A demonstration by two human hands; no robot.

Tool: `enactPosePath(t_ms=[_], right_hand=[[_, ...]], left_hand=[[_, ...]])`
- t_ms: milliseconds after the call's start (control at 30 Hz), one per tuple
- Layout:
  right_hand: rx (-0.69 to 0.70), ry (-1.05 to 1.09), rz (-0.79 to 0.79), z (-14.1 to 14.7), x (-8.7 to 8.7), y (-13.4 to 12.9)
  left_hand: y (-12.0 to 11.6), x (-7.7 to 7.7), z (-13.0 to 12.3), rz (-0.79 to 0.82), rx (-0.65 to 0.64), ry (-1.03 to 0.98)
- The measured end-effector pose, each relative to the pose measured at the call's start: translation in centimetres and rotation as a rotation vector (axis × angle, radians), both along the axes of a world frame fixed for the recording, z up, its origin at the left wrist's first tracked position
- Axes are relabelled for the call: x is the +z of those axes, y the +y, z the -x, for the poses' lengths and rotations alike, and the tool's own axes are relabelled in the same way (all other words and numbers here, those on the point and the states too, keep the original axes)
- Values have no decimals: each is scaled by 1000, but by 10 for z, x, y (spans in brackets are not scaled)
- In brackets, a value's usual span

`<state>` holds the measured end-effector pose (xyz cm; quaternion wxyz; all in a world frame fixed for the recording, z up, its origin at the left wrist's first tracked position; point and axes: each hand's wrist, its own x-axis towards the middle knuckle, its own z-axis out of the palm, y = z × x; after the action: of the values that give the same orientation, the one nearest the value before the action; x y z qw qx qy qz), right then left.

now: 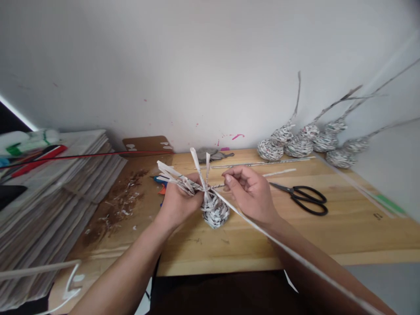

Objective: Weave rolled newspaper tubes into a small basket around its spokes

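Observation:
A small gourd shape woven from rolled newspaper strips (215,213) is in front of me, above the wooden table. My left hand (183,199) is closed round its upper part and several loose paper strips (173,170) that stick out to the left and up. My right hand (251,192) pinches the end of a short paper strip (219,186) that leads from the weave. A long paper strip (262,232) runs from the weave under my right wrist and along my right forearm to the lower right. Parts of the weave are hidden behind my left fingers.
Black-handled scissors (308,199) lie right of my right hand. Several finished woven gourds (298,146) with twig stems stand at the wall. A tall stack of newspapers (65,197) is on the left, beside brown scraps (121,199). A thin paper roll (256,164) lies behind my hands.

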<state>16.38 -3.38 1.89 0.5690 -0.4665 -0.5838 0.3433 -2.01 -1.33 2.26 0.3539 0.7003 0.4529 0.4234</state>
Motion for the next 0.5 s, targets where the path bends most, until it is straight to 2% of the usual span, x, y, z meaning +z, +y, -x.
enactPosePath(t_ms=[100,200,267,500], right_hand=[[38,-206,91,-3,-1,1],[170,-202,141,2,-5,0],[173,-165,116,8,-8,-3],[66,-292,-118,17,-13,-10]], left_hand=[[2,-1,1,-29,36,3],[3,-1,-1,-62,74,-21],[3,0,-1,-79,96,-26],[5,-6,1,-130,171,43]])
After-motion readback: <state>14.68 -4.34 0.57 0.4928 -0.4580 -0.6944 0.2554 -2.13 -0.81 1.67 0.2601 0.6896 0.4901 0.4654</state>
